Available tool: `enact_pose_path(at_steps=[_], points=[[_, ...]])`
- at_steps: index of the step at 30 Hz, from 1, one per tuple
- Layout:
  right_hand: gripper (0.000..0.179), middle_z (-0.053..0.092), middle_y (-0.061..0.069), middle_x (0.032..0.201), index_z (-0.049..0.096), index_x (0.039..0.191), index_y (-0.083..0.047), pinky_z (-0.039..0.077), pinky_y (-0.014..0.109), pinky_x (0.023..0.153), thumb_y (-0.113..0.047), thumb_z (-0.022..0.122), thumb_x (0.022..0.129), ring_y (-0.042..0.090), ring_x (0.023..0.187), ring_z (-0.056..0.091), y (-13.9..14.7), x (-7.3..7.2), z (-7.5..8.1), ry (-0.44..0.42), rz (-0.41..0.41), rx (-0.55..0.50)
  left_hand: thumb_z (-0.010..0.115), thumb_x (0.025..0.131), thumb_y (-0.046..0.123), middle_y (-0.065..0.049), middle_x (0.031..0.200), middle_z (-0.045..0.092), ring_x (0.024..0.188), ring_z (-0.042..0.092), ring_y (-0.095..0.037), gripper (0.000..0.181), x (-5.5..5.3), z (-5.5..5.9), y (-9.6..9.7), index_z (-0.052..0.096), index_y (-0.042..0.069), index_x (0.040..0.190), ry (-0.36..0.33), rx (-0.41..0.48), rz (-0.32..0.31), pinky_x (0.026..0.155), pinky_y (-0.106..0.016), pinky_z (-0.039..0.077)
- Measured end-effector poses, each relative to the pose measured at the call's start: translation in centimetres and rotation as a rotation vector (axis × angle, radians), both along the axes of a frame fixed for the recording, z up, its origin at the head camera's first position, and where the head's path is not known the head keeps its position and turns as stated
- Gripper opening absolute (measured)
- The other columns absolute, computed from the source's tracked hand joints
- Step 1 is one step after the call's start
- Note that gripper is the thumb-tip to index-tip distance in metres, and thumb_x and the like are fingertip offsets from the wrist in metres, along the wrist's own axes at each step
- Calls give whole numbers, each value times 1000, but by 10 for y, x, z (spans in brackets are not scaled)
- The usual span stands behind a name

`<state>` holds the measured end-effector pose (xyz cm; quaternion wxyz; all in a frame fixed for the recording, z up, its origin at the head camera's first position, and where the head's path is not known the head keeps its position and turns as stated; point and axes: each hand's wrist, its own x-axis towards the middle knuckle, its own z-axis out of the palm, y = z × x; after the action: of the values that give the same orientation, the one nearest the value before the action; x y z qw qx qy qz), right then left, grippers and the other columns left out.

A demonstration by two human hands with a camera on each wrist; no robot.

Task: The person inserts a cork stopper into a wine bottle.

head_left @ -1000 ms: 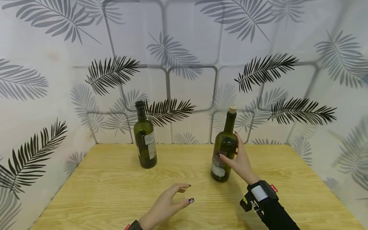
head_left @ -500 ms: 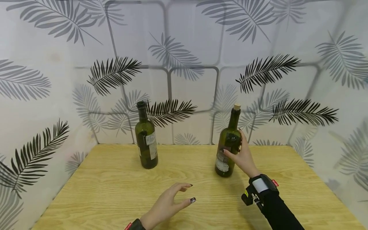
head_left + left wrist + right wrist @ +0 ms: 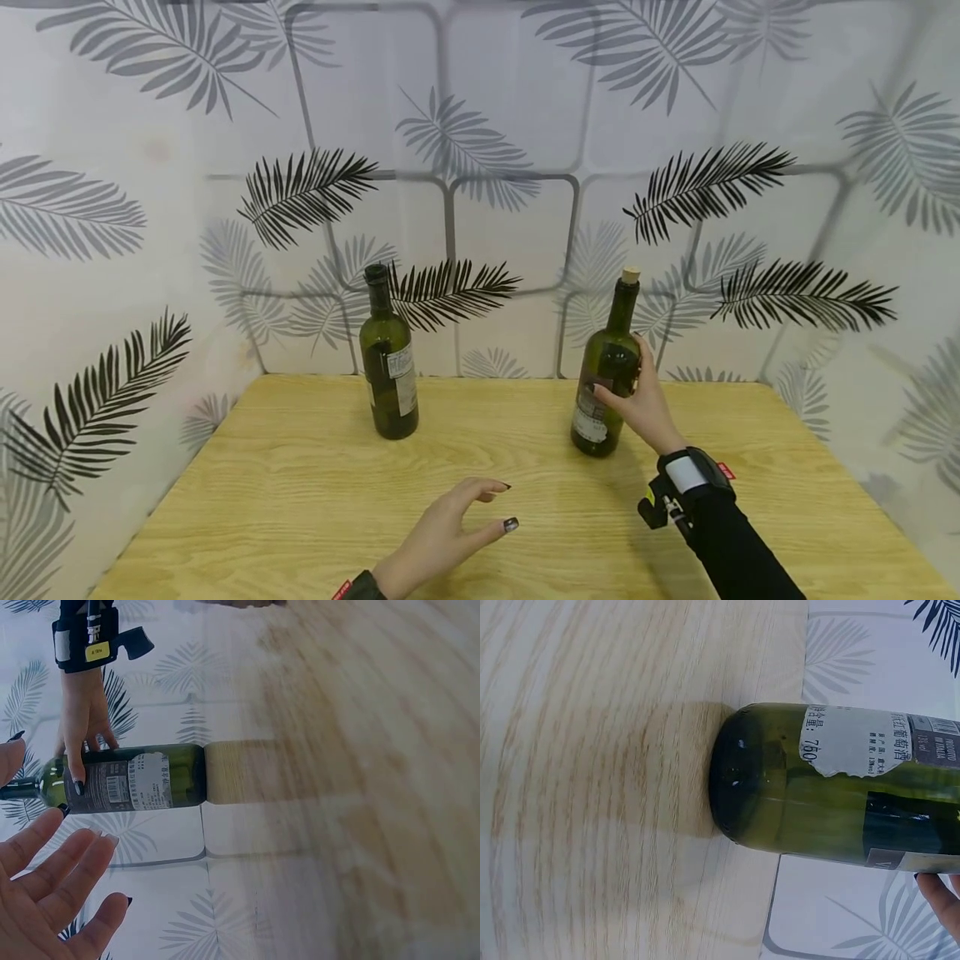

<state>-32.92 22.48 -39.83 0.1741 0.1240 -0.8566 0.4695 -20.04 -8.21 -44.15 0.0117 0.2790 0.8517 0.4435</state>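
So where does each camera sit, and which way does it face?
Head: on the head, facing forward and down at the corked bottle, other bottle and table; left hand and right hand show.
Left wrist: worn there, facing across towards the corked bottle; left fingers show close, right hand beyond.
Right wrist: worn there, facing that bottle's lower part; right fingers show at the edge.
Both wrist views share the corked bottle.

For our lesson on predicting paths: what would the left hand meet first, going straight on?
The left hand would probably meet the corked bottle the right hand holds, though depth is unclear.
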Motion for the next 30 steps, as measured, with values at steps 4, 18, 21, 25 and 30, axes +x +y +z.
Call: enact_pose_path(at_steps=[4,18,21,25,30], points=[[98,17,27,148,-3,151,-10,31,61,99,-15,70,85,46,131,27,0,-2,2,6,-9,-8,58,91,42,-2,127,54,113,54,-23,47,0,2,2,53,16,130,0,-4,-1,91,-50,45],[94,20,30,146,-5,150,-5,31,61,100,-14,66,88,46,129,29,-1,5,2,-38,-6,6,59,91,42,-4,128,54,113,55,-25,49,0,5,7,53,13,130,-24,-1,-14,90,-51,45],[91,24,30,143,-1,149,-3,33,61,98,-12,66,88,47,125,33,-1,7,3,-36,-8,36,59,91,40,-5,128,54,113,55,-25,47,0,4,7,53,15,130,-21,4,-25,90,-51,45],[88,24,32,142,1,148,2,31,60,99,-13,65,89,48,125,33,-1,12,4,-57,-30,67,59,91,40,-5,128,54,113,54,-25,45,0,1,7,53,16,129,-35,15,-32,90,-50,45],[87,22,33,140,2,148,4,30,57,100,-14,64,89,46,125,30,-4,21,7,-35,-83,51,59,91,40,-4,127,54,113,54,-24,44,-1,1,7,54,16,128,-48,14,-27,90,-50,46]])
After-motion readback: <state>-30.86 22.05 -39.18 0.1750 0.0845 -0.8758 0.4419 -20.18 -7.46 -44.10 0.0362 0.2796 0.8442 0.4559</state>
